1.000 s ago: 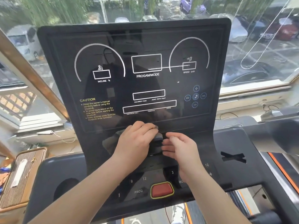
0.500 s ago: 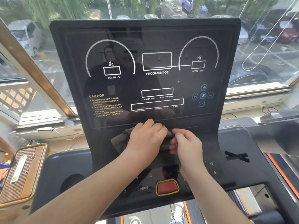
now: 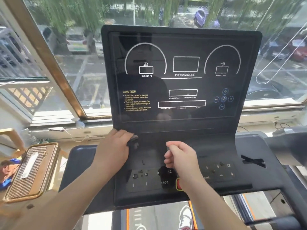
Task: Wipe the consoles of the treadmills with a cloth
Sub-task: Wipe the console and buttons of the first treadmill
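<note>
The black treadmill console (image 3: 182,39) stands upright in front of me, with white dial outlines and a yellow caution text. My left hand (image 3: 114,146) lies at the console's lower left edge and grips a bunched dark cloth (image 3: 133,141); only a small wad of it shows past my fingertips. My right hand (image 3: 181,158) hovers over the lower keypad area with its fingers curled, and nothing shows in it. It partly covers the red stop button (image 3: 178,184).
A large window runs behind the console, with parked cars outside. A gold-framed ribbed box (image 3: 31,170) sits at the left. A grey handrail (image 3: 290,146) juts in at the right, near a black tape cross (image 3: 252,161). The belt (image 3: 157,218) shows below.
My left hand has slid left with the cloth to the console's left edge. My right hand has let go of the cloth and now hangs apart from it. The view shifted left.
</note>
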Action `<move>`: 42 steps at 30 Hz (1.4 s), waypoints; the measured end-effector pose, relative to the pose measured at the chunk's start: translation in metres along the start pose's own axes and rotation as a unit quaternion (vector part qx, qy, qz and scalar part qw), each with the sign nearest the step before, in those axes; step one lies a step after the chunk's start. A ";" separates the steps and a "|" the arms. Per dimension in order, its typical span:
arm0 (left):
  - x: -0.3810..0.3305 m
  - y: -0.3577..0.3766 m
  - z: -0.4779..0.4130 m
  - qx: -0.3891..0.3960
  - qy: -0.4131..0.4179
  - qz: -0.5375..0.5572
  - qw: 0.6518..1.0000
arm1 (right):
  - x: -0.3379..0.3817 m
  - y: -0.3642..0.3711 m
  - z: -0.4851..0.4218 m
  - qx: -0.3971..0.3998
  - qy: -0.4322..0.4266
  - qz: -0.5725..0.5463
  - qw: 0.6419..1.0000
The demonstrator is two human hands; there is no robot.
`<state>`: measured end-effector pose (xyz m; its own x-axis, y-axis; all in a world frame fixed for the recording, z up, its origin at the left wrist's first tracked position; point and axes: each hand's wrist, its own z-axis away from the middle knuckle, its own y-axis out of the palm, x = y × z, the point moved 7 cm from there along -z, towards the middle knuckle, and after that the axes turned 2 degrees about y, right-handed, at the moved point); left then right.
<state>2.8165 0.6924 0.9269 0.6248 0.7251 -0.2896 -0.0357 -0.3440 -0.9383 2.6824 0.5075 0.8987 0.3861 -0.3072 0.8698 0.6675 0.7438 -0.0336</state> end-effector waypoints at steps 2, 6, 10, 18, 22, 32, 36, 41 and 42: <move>0.020 -0.005 0.013 -0.021 -0.075 0.082 0.994 | -0.002 0.006 0.004 0.005 -0.002 0.001 1.000; 0.022 -0.024 0.016 -0.171 -0.083 0.147 0.971 | -0.001 0.007 0.011 -0.011 -0.021 0.011 1.000; -0.005 0.029 0.036 -0.083 -0.036 0.090 0.992 | -0.003 0.006 0.017 -0.014 -0.038 0.035 0.999; -0.044 0.055 0.080 0.045 0.022 0.126 0.991 | -0.023 0.010 0.026 0.029 -0.142 0.164 0.976; -0.028 0.045 0.084 0.145 0.004 0.280 0.949 | -0.017 0.032 0.048 0.005 -0.438 0.364 0.822; 0.085 0.057 0.118 -0.038 -0.218 0.176 0.959 | -0.092 0.084 0.045 0.137 -0.379 0.633 0.661; 0.095 0.055 0.117 -0.073 -0.249 0.230 0.938 | -0.074 0.092 0.020 0.139 -0.365 0.647 0.655; 0.088 0.056 0.117 -0.052 -0.232 0.211 0.948 | -0.067 0.098 0.014 0.121 -0.406 0.601 0.678; 0.088 0.058 0.117 -0.048 -0.230 0.200 0.951 | -0.072 0.093 0.018 0.129 -0.414 0.583 0.688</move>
<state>2.7780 0.8064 0.8250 0.1691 0.7017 -0.6921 -0.1128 -0.6838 -0.7209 2.7052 0.6090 0.8415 -0.0023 0.9500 0.3123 0.0351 0.3121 -0.9494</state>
